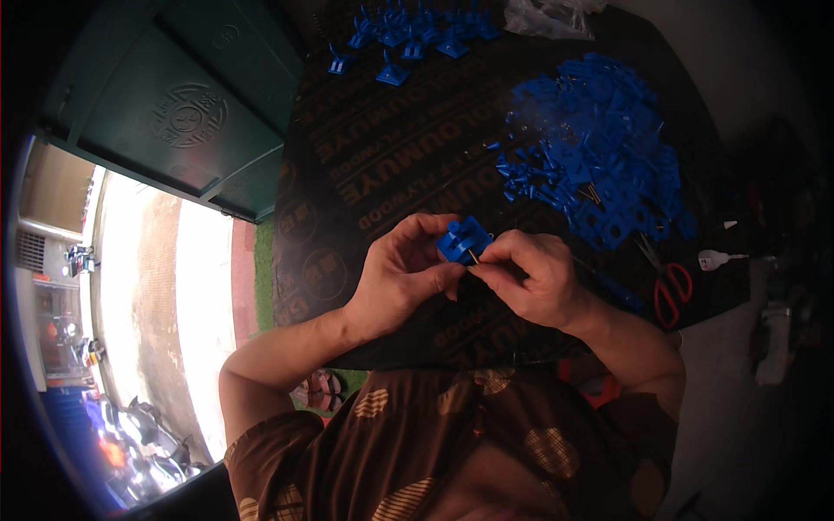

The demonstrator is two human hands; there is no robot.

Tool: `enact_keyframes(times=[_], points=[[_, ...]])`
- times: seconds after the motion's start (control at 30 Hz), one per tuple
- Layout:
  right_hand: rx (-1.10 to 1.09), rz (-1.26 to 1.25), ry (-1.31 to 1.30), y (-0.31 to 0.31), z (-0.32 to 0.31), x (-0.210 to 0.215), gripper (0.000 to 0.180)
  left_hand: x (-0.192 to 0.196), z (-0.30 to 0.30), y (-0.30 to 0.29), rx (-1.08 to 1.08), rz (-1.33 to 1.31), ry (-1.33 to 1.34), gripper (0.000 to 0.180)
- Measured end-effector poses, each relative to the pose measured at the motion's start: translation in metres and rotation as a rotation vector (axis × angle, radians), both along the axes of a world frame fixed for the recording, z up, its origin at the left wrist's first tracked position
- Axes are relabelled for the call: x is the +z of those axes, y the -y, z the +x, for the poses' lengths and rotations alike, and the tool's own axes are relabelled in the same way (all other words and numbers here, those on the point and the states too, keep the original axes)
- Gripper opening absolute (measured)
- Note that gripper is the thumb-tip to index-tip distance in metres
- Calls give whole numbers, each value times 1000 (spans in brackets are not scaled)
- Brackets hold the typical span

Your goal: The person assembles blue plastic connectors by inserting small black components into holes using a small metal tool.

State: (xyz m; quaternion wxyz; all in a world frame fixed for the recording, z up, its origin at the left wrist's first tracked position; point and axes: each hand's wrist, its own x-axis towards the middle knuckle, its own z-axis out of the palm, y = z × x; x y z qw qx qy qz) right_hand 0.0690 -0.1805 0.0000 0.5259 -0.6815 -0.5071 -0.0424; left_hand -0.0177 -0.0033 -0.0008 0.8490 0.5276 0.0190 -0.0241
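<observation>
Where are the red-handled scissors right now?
In the head view, the red-handled scissors lie on the dark board at the person's right, just below the big blue parts pile.

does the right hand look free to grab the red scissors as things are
Probably not straight away. The right hand is pinching a thin pin at the blue plastic part that the left hand holds. The red-handled scissors lie just to its right on the dark board, with nothing between.

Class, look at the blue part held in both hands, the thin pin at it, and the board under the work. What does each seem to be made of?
Blue part: probably moulded plastic; uniform bright colour, crisp blocky edges.
Thin pin: possibly metal; pale, slender, too small to be sure.
Board: likely film-faced plywood; dark, smooth, slightly glossy, with printed marks.
</observation>
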Motion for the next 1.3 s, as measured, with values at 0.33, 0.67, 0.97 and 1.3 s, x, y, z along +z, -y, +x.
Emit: enact_keyframes(times=[0.33, 0.67, 0.97, 1.3], points=[[-20, 40, 72, -1, 0, -3, 19, 1, -1, 1, -10, 95, -5, 41], [-32, 66, 67, 3, 1, 0, 17, 5, 7, -7, 58, 49, -60, 54], [-42, 108, 66, 3, 2, 0, 15, 9, 8, -14, 17, -52, -71, 66], [-30, 114, 93, 4, 2, 1, 13, 8, 8, -13, 12, -81, -52, 68]])
